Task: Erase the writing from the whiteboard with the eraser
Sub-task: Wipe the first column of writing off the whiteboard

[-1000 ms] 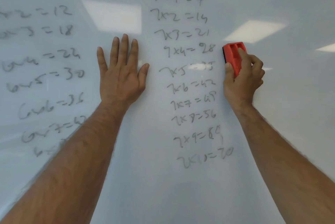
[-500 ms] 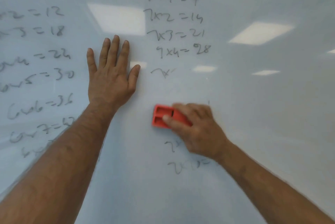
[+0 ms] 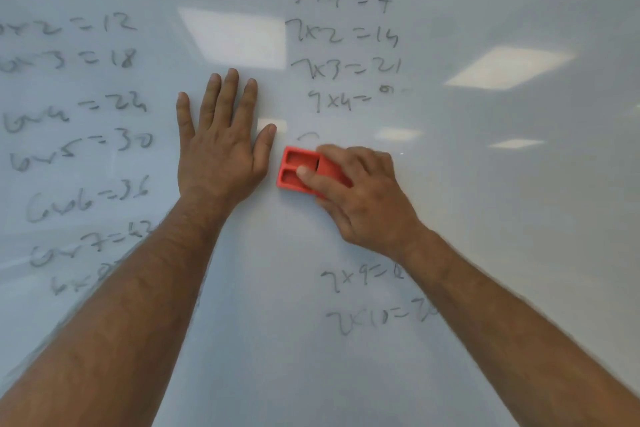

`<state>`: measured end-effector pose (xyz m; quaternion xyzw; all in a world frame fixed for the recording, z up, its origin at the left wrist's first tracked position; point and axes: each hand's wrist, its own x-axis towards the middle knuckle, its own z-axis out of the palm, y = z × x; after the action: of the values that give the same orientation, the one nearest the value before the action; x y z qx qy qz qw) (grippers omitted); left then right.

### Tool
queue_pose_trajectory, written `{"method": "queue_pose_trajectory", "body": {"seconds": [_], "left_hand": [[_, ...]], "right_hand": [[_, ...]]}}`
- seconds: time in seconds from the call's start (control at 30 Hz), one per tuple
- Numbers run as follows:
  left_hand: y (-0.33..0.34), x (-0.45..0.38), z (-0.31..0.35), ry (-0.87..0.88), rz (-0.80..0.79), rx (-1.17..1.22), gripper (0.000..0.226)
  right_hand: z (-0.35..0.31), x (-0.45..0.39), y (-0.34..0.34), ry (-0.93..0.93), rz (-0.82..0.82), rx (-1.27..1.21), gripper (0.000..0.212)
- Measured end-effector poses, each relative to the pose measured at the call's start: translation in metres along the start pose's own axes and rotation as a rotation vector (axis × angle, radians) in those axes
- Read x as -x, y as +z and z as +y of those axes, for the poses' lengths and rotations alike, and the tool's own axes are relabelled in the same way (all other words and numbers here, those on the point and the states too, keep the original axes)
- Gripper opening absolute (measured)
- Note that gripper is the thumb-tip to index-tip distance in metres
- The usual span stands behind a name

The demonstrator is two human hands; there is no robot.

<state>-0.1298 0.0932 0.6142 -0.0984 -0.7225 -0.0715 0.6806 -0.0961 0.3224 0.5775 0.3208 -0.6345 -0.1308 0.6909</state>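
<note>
A whiteboard (image 3: 502, 253) fills the view. My right hand (image 3: 363, 198) presses a red eraser (image 3: 298, 167) flat against it, just right of my left thumb. My left hand (image 3: 221, 146) lies flat on the board with fingers spread, holding nothing. The seven-times column (image 3: 341, 33) keeps its top three lines, a partial "7x4=" and a small stroke (image 3: 308, 136) above the eraser. A wiped gap lies around the eraser. Below my right wrist are "7x9=" (image 3: 360, 277) and "7x10=" (image 3: 377, 317), partly hidden by my forearm.
A six-times column (image 3: 79, 108) in grey marker runs down the left side, its lower lines partly covered by my left forearm. Ceiling-light reflections (image 3: 505, 66) show on the glossy board. The right part of the board carries no writing.
My right hand swept the eraser from the right of the column down across it, then up and left beside my left thumb. Lines 7x5 to 7x8 and the "28" got wiped.
</note>
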Motion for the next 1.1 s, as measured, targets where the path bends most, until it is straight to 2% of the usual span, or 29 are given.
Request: {"method": "queue_pose_trajectory", "body": {"seconds": [0.03,0.1,0.23,0.3,0.37,0.47,0.5,0.63,0.73,0.83,0.93,1.0,1.1], "left_hand": [[-0.001,0.0,0.0,0.001,0.002,0.003,0.068],[-0.001,0.0,-0.001,0.006,0.0,-0.002,0.066],[-0.001,0.0,-0.002,-0.005,-0.011,-0.008,0.064],[0.0,0.001,0.0,-0.002,-0.009,-0.006,0.064],[0.0,0.002,0.0,-0.001,-0.004,0.0,0.063],[0.0,0.002,0.0,-0.001,0.002,0.026,0.063],[0.0,0.001,0.0,-0.001,0.008,0.034,0.062],[0.0,0.002,-0.001,0.005,0.03,0.042,0.061],[0.001,0.003,-0.002,0.005,0.028,0.037,0.06],[0.002,0.004,0.0,0.004,0.024,0.024,0.061],[0.003,0.006,0.002,0.007,0.021,0.012,0.063],[0.003,0.008,0.004,-0.001,0.02,0.012,0.064],[0.003,0.011,0.007,-0.015,0.017,0.014,0.063]], "right_hand": [[0.005,0.001,-0.002,-0.066,-0.027,0.009,0.038],[0.021,-0.001,-0.003,0.015,0.014,0.033,0.038],[0.046,-0.015,-0.001,0.561,0.172,0.071,0.045],[0.04,-0.026,0.002,0.743,0.201,0.054,0.047],[0.019,-0.033,0.006,0.691,0.197,0.032,0.046],[-0.014,-0.023,0.012,0.32,0.108,0.051,0.041],[-0.017,-0.017,0.011,0.247,0.076,0.042,0.04],[0.004,0.008,0.0,0.153,0.003,0.03,0.04],[0.036,0.033,-0.011,0.313,0.071,0.07,0.04],[0.057,0.062,-0.021,0.624,0.17,0.084,0.043],[0.05,0.077,-0.02,0.871,0.227,0.073,0.044],[0.029,0.077,-0.014,0.923,0.24,0.073,0.044],[-0.016,0.076,-0.007,0.801,0.217,0.059,0.042]]}}
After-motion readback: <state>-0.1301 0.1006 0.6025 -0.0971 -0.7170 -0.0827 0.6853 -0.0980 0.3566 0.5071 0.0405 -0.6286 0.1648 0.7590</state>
